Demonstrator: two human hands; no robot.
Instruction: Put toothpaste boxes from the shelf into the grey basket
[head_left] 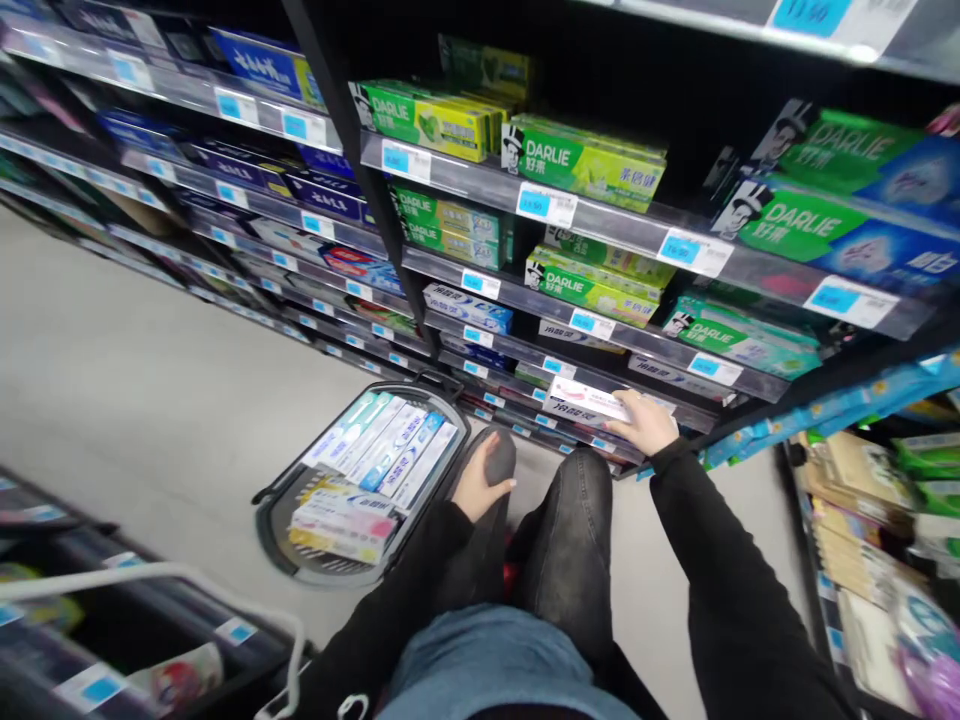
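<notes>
One box (586,398) juts left from right grip (645,424).

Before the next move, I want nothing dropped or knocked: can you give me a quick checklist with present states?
1. Right hand gripping the white box: ok, fingers at one end.
2. White box clear of the shelves: cannot tell.
3. Left hand free: ok, at the left knee.
4. Basket upright on the floor: ok.
5. Small print on the white box readable: not ok, too blurred.
</notes>
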